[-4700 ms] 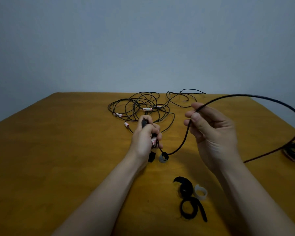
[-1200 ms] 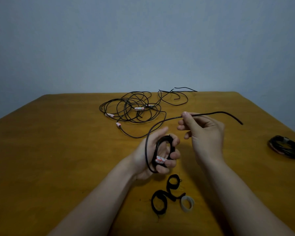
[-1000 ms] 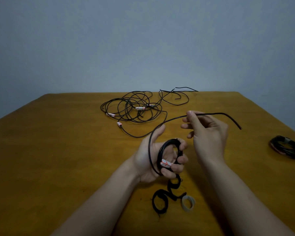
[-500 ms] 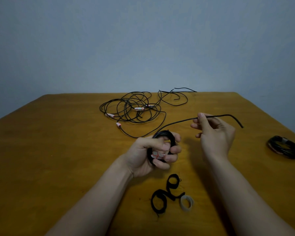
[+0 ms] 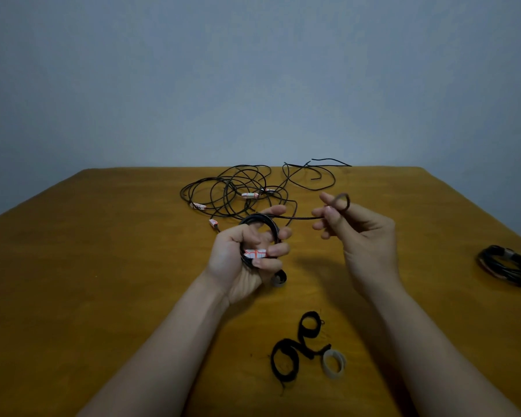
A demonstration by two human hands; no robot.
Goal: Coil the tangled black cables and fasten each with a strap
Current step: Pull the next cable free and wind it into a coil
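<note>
I am gripping the coil (image 5: 260,228) in the left hand (image 5: 238,260), fingers (image 5: 278,251) curled round the stacked turns, a white-and-red tag (image 5: 254,253) showing between them. The right hand (image 5: 364,236) is pinching the tail (image 5: 301,217) of the same cable between thumb and forefinger, and the blurred end is hooking over that fingertip. The short span between the hands is running almost straight, just above the counter (image 5: 103,266).

The main risk, as I am judging it, is the coil springing open. The cable looks stiff, and if my left fingers slacken while I am tucking the tail in or reaching for a strap, the turns will fan out. The tail could also flick free of so light a pinch. The tangle (image 5: 238,194) is lying just behind the left hand, and a stray loop there could snag and get dragged along.

The straps (image 5: 297,347) are lying between my forearms near the front edge, with a pale ring (image 5: 333,363) touching them, so the right hand is facing only a short pull back. A finished bundle (image 5: 507,266) is sitting close to the right edge, so I am avoiding any sweep that way. The tangle's ends are reaching the far edge. The open room is on the left side and between the right hand and the bundle.
</note>
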